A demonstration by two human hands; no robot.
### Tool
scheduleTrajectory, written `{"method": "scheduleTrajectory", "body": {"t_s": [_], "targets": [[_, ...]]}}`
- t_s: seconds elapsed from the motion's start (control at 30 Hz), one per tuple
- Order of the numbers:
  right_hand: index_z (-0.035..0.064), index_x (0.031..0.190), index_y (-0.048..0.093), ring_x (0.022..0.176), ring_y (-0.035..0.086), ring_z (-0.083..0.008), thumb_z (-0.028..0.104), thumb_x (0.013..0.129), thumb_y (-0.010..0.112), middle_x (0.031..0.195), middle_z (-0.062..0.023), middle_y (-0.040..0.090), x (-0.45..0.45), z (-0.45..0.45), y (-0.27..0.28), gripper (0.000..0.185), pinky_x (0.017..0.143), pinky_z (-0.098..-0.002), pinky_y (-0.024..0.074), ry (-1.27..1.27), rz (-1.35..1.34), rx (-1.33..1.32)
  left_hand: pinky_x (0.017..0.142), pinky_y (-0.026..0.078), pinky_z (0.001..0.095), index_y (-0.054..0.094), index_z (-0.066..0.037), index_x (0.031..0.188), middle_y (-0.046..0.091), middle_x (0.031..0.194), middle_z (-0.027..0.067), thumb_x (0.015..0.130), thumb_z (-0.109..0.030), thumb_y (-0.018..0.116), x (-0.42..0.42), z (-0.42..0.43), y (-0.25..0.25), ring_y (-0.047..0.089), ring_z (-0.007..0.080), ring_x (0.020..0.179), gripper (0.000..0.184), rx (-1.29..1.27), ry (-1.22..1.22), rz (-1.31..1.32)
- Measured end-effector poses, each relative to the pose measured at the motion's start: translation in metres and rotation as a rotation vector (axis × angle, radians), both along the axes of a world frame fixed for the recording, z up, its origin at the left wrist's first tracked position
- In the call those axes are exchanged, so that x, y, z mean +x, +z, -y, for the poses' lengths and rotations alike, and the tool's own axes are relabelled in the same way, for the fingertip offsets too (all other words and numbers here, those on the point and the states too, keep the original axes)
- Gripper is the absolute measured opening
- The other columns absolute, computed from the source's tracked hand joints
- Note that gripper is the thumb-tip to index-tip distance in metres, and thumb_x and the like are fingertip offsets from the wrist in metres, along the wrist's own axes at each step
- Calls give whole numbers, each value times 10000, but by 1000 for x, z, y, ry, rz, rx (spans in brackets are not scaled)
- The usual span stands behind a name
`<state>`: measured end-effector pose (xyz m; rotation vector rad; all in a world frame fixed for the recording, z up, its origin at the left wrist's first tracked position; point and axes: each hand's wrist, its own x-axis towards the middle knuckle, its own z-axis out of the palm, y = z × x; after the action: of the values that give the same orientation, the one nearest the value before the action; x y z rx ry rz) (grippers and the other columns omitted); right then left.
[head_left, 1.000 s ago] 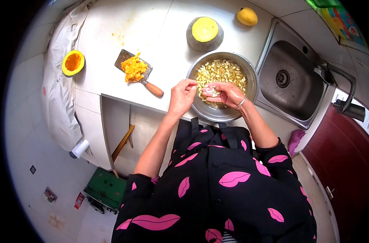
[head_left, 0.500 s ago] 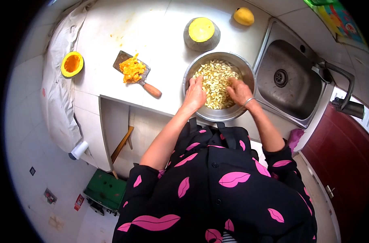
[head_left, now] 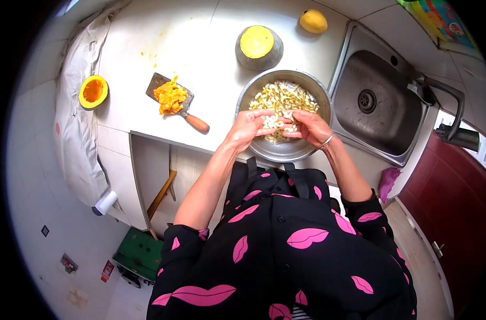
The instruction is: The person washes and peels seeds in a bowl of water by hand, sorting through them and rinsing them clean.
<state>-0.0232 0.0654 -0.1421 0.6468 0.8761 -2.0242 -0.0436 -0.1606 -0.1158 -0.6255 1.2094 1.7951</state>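
Note:
A round metal bowl (head_left: 244, 104) holds many pale seeds (head_left: 291, 97) in water, near the counter's front edge. Over the bowl's left part is my left hand (head_left: 248, 127), its fingers curved with pale seeds on them. My right hand (head_left: 310, 127), with a bracelet at the wrist, faces it from the right and also has seeds on its curved fingers. The fingertips of the two hands are close together above the seeds in the bowl.
Behind the bowl stands a cut pumpkin (head_left: 258, 44), with a yellow fruit (head_left: 313, 21) farther right. A sink (head_left: 381, 101) adjoins the bowl's right side. To the left lie a cleaver (head_left: 196, 124) with orange pulp (head_left: 171, 97) and a hollowed pumpkin piece (head_left: 93, 93).
Both hands have come up from among the seeds and moved closer together, now with seeds on their fingers. The view has shifted slightly.

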Motion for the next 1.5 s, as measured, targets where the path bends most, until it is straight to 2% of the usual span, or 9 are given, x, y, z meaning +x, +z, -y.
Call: {"method": "scheduleTrajectory", "body": {"t_s": [0.4,0.5,0.67,0.77,1.1,1.17,1.3,1.33,1.5], "targets": [[26,1166,627,902,644,-111,177,969,521,973,-88,683,-6,0,6,269,742,-261,527,272,-311,422,849,575,271,576,87,1144,633,1090,175,890,59,545,12,-2,-7,658,201,948,258,7,39,-64],[40,1145,640,894,662,-158,163,926,568,977,-131,684,-10,-4,9,261,761,-305,527,591,-677,741,844,576,271,579,82,1140,639,1076,173,893,50,538,12,-1,-6,659,201,947,253,-15,51,-57],[45,1052,660,937,633,-366,91,835,611,1129,-146,639,-5,-4,16,227,836,-405,518,675,-973,1235,777,544,214,607,59,1140,651,1063,162,906,7,515,15,6,-13,653,156,948,257,-179,-72,-102],[83,1032,677,909,640,-353,86,836,602,1079,-121,650,-1,-7,6,210,825,-435,516,575,-1151,1444,771,519,229,626,40,1140,661,1059,138,903,-23,520,21,10,-16,634,159,988,268,-335,-302,-284],[50,1130,637,899,646,-331,174,864,588,993,-179,666,-21,-3,-27,297,811,-397,508,333,-773,1244,891,507,343,529,11,1245,517,1276,233,815,-14,577,13,3,-37,602,293,1075,434,-744,-275,-773],[46,1168,621,895,659,-279,199,875,585,999,-176,673,-26,5,-51,332,817,-361,506,231,-704,1047,856,512,334,526,14,1239,551,1224,220,806,-8,592,7,-9,-43,621,265,1014,438,-708,-247,-649],[85,1129,665,793,593,-86,264,916,610,894,38,646,-32,40,-54,284,679,-289,506,70,-59,405,774,518,323,549,16,1205,628,1095,149,790,7,620,0,-18,-83,638,209,915,421,-552,-182,-556],[101,1102,667,777,586,-73,265,932,598,914,28,643,-31,41,-57,247,643,-276,522,75,-41,412,770,543,315,579,14,1166,655,1024,98,822,19,618,0,-18,-80,634,176,915,346,-704,-264,-519],[67,1148,594,905,645,-144,205,968,529,1040,-24,632,-32,25,-38,236,732,-284,576,-30,19,103,815,583,311,584,52,1119,642,1026,108,932,-37,540,-10,-9,-24,639,163,933,212,-133,110,-126]]}}
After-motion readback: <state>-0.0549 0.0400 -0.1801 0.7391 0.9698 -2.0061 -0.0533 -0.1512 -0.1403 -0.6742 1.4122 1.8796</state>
